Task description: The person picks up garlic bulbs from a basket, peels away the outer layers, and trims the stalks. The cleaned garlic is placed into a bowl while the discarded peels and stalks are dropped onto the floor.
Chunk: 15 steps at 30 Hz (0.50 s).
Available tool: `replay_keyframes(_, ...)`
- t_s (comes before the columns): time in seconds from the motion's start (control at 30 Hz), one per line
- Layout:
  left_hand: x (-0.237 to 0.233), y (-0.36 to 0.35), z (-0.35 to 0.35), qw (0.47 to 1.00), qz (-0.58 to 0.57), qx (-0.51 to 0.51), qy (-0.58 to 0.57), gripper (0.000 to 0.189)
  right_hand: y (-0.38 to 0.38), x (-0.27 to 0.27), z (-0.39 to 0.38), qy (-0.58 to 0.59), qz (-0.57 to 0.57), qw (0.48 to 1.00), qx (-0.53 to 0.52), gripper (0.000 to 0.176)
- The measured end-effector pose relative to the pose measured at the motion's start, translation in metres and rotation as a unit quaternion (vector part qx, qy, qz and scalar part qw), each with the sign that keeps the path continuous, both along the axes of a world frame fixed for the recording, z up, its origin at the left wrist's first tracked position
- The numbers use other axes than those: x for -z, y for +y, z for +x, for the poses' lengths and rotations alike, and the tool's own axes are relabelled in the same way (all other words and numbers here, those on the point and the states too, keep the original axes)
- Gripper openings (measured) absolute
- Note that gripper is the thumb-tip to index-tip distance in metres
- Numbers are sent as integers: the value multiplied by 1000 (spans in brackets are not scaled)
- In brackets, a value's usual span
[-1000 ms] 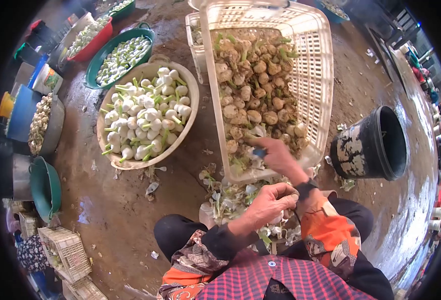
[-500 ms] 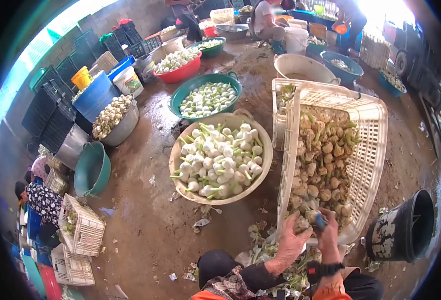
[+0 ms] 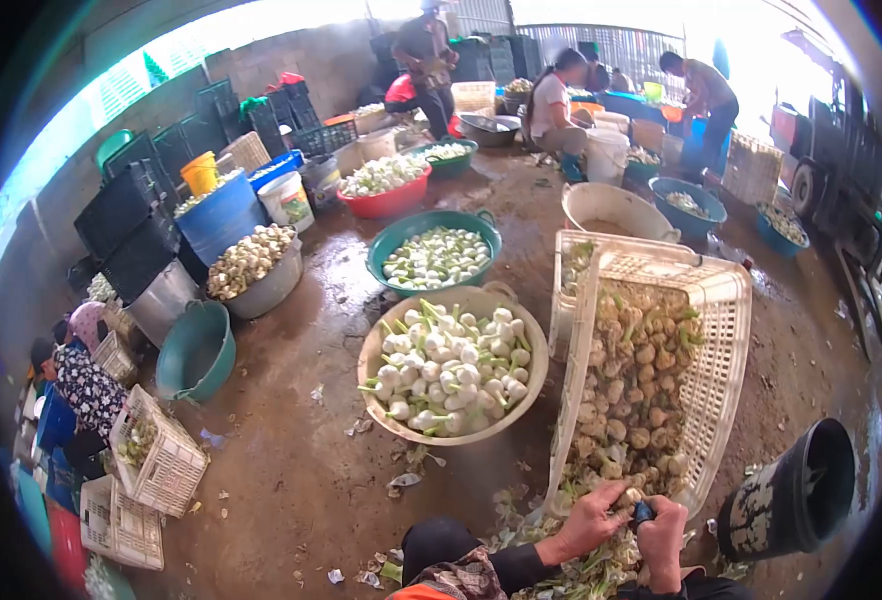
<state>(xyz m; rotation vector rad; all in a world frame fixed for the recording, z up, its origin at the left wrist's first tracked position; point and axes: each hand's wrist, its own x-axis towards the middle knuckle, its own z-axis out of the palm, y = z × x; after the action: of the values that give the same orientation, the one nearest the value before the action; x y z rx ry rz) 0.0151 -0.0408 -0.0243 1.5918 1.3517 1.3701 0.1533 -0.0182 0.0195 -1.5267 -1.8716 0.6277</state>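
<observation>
My left hand (image 3: pixel 593 518) grips a dirty bulb at the low front edge of a tilted white plastic crate (image 3: pixel 721 360) full of unpeeled bulbs (image 3: pixel 639 385). My right hand (image 3: pixel 663 528) is closed around a small blue-handled knife (image 3: pixel 642 514), right beside the left hand. To the left stands a beige basin (image 3: pixel 377 402) heaped with peeled white bulbs (image 3: pixel 448 370). Green and white trimmings (image 3: pixel 571 575) lie on the floor under my hands.
A black bucket (image 3: pixel 791 490) lies tilted at right. Behind the beige basin sit a green basin (image 3: pixel 436 255) and a red basin (image 3: pixel 386 190) of peeled bulbs. Other people work at the back and at left by white crates (image 3: pixel 156 465). The floor is wet.
The view has swung upward from the lap to the whole yard. My left hand has moved from my lap up to the crate's edge and taken a bulb beside my right hand.
</observation>
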Motion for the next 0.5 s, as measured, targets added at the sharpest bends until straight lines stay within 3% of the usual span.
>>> replay_keyframes(0.13, 4, 2, -4, 1000, -20, 16, -11, 43, -9, -4, -9, -20, 46, 999, 15, 11)
replay_keyframes(0.17, -4, 2, -6, 998, -46, 19, -41, 40, -9, -5, -10, -46, 12, 999, 17, 10)
replay_keyframes(0.2, -7, 2, -10, 978, -116, 29, -168, 38, -7, 3, -9, -15, 1, 1000, 17, 10)
replay_keyframes(0.27, -13, 4, -22, 878, -247, 48, -407, 33, 7, 28, -9, 50, -17, 998, 19, 11)
replay_keyframes(0.3, -27, 4, -34, 839, -244, 30, -485, 31, 7, 30, -14, 59, 20, 998, 21, 8)
replay_keyframes(0.33, -41, 1, -53, 860, -138, 11, -490, 18, 11, 50, -13, 36, 33, 998, 31, 9)
replay_keyframes(0.4, -55, -6, -115, 807, -77, 3, -585, 18, 13, 73, -6, -2, -28, 1000, 3, 14)
replay_keyframes(0.43, -62, -10, -147, 777, -44, 2, -628, 18, 12, 88, -1, -45, -55, 995, -70, 16)
replay_keyframes(0.47, -73, -26, -176, 840, 25, -170, -515, 18, 13, 98, 5, -88, -81, 982, -144, 18)
replay_keyframes(0.5, -102, -47, -213, 820, 26, -227, -525, 20, 13, 101, 6, -117, -136, 968, -176, 18)
